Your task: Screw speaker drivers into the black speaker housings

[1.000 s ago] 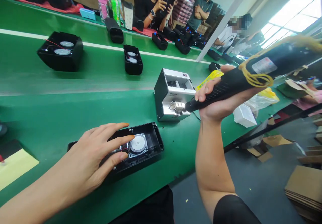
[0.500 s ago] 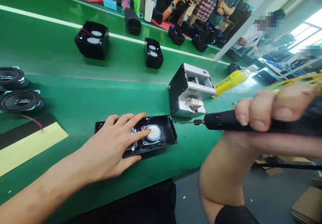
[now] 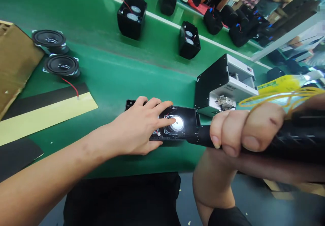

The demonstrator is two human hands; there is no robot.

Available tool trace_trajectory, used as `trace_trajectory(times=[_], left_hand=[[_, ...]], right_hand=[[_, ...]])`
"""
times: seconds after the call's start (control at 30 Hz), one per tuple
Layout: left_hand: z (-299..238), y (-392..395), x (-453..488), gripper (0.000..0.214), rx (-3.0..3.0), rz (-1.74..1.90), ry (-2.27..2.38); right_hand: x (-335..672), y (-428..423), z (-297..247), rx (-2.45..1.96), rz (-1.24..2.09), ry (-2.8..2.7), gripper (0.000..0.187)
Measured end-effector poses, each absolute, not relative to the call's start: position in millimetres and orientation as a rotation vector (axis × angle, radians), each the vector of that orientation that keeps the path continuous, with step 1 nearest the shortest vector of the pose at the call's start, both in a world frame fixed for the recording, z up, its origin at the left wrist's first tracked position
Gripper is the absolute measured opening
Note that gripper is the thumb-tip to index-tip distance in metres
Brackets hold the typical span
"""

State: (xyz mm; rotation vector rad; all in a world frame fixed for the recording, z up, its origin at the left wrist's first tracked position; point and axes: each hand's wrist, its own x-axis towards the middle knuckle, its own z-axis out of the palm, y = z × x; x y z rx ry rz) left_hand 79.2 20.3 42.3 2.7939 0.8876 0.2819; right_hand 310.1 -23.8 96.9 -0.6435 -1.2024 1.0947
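Note:
My left hand (image 3: 138,129) lies spread on an open black speaker housing (image 3: 189,122) at the near edge of the green belt, fingertips beside the round silver speaker magnet (image 3: 176,123). My right hand (image 3: 247,127) is wrapped round a black electric screwdriver (image 3: 281,138), whose front end reaches the housing's right end. Yellow cord (image 3: 279,95) loops over that hand. A black and silver screw feeder box (image 3: 224,83) stands just behind the screwdriver.
Two loose speaker cones (image 3: 62,65) and a black and cream sheet (image 3: 48,112) lie at left, by a cardboard piece (image 3: 15,60). More black housings (image 3: 132,16) stand farther up the belt. A yellow bag (image 3: 286,83) lies at right. Other people's hands work at the far side.
My right hand brought the screwdriver from the feeder box down and left to the housing's right end. My view swung down and left. My left hand stayed on the housing.

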Motion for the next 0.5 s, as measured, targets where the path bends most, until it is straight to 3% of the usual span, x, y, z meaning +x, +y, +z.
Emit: trace_trajectory(times=[0.1,0.5], left_hand=[[43,20,79,0.060,2.782,0.275,0.892],[45,20,79,0.059,2.787,0.261,0.880]], right_hand=[[294,-17,97,-0.530,0.958,-1.276,0.014],[292,-8,81,-0.484,1.016,-1.328,0.025]])
